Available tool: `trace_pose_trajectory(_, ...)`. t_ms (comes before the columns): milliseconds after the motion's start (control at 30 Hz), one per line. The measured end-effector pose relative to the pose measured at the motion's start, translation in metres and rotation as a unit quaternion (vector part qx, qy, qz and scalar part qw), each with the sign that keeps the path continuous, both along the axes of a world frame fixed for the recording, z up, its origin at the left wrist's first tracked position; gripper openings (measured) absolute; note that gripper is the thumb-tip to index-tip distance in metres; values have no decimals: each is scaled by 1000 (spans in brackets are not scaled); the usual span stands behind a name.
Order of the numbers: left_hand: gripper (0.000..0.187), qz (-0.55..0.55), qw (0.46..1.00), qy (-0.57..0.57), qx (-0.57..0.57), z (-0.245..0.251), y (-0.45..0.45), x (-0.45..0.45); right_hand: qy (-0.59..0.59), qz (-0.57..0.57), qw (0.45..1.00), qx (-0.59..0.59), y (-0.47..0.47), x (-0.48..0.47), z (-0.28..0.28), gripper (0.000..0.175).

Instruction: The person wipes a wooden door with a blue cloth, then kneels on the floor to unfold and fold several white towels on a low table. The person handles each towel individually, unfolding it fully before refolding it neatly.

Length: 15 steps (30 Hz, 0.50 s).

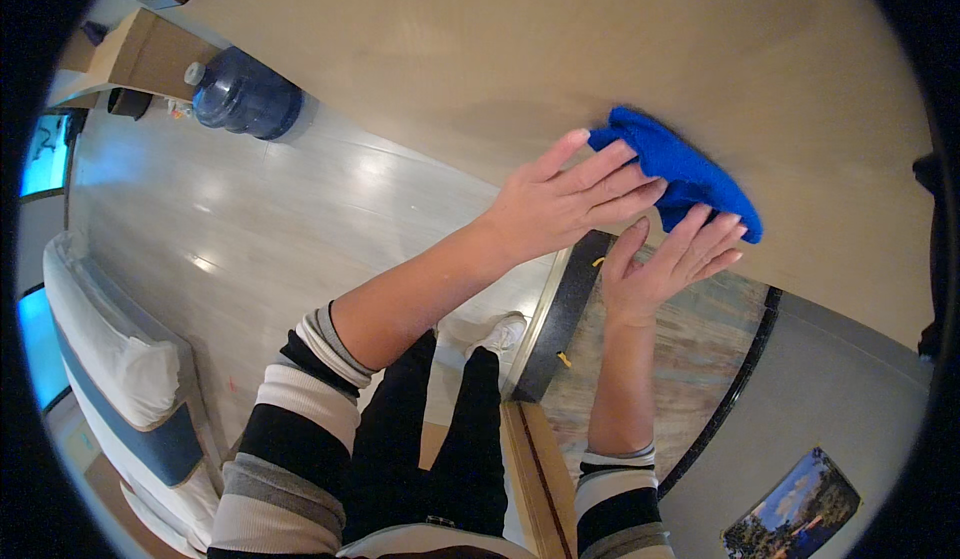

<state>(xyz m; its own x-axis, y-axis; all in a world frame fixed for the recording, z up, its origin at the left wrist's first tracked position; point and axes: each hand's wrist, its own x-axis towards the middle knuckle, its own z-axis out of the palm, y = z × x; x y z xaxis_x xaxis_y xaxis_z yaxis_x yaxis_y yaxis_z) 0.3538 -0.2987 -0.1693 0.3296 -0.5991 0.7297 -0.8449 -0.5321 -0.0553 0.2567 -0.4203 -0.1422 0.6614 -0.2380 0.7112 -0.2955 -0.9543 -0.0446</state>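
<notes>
A blue cloth (686, 165), bunched and folded, lies against a broad beige wooden-looking panel (480, 56). My left hand (574, 191) rests on the cloth's left part with its fingers spread and the fingertips on the fabric. Lower and to the right, my right hand (667, 259) touches the cloth's lower edge with its fingertips, palm turned partly toward the panel and thumb apart. Neither hand is closed around the cloth; it is pressed between the fingers and the panel. Striped sleeves are pushed up to both elbows.
A large blue water bottle (247, 94) stands on the pale floor (300, 184) beside wooden furniture (150, 49). A bed with white bedding (112, 364) is at left. Below my hands are a dark door sill (566, 319) and a wooden door edge (536, 476). A picture (795, 506) hangs at lower right.
</notes>
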Motion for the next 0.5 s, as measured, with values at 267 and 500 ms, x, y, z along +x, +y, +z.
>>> trace_pose_trajectory(267,43,7,985,162,61,-82,-2,-38,186,89,975,-86,-36,-34,-95,50)
trace_pose_trajectory(500,59,20,923,361,129,-123,4,-61,276,120,953,-31,-32,-42,-122,53)
